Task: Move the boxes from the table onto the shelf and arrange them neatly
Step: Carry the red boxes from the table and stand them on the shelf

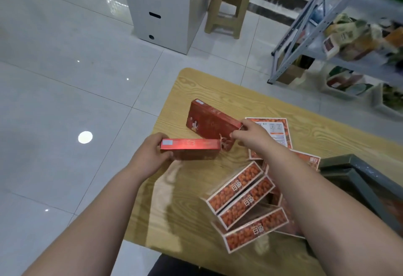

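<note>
Head view: two red cartons are in hand, and as far as can be told none of this lot is on the shelf yet. The left hand (pixel 150 155) grips a red box (pixel 190 151) by its short end, fingers curled under and thumb on top, holding it level just above the table's left edge. The right hand (pixel 250 136) pinches a corner of a second red box (pixel 211 121). This one stands tilted on a long edge, nearer the table's far left corner. Its low corner is touching or just beside the first box; I cannot tell which. Both are flat rectangular cardboard with glossy, faintly foil-like red print and crisp corners.

Left to move is a cluster of orange-printed boxes (pixel 239 190) toward the near edge. They are slim, white-bordered cartons leaning on one another on their long sides. A flat box (pixel 277 131) lies back-up beside them, showing a white label panel, partly under the right wrist. I judge the job early to midway, with most of the stock on the table (pixel 196 88), a pale wood-grain laminate with rounded corners and a sheen.

Beyond its far right edge stands the shelf (pixel 305 20), grey slotted metal, its tiers holding blurred mixed packets. A dark grey frame (pixel 353 179) sits at the table's right edge. A beige plastic stool (pixel 229 7) and a white cabinet (pixel 161 7) stand on the glossy tiled floor (pixel 65 79).
</note>
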Available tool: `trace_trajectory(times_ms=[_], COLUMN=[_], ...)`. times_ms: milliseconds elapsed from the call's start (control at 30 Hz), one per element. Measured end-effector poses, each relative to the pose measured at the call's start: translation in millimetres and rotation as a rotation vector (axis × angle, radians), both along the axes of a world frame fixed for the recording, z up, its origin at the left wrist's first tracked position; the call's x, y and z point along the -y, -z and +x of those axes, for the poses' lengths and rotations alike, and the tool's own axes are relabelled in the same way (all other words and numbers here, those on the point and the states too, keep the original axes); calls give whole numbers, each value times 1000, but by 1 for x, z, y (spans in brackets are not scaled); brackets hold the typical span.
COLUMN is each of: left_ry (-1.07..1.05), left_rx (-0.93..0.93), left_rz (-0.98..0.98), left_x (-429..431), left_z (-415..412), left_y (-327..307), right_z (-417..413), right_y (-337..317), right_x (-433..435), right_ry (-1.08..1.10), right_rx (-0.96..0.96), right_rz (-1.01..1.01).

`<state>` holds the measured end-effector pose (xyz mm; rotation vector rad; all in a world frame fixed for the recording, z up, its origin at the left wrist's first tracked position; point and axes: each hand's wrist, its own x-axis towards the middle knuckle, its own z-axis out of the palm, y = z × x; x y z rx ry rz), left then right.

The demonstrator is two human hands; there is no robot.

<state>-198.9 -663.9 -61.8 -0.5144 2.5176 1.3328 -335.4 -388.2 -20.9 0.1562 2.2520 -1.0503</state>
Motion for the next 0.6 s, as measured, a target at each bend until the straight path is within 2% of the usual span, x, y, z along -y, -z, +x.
trace_trajectory(times_ms=[100,200,300,467,600], left_ry=[-182,-402,-547,-785,-982], left_rx=[60,40,19,-50,-131], left_rz=[161,334,421,437,399], left_x=[6,5,-1,-21,-49], left_z=[25,47,69,118,183], left_y=[-5,-14,-28,-61,-92], right_z=[10,20,30,59,93], right_y=[-7,-15,-28,-55,-75], right_x=[-4,-10,-16,-22,-19], right_ry=[191,228,270,222,90], right_rx=[42,45,23,-1,-15], right_rz=[-183,-237,-324,-501,-546])
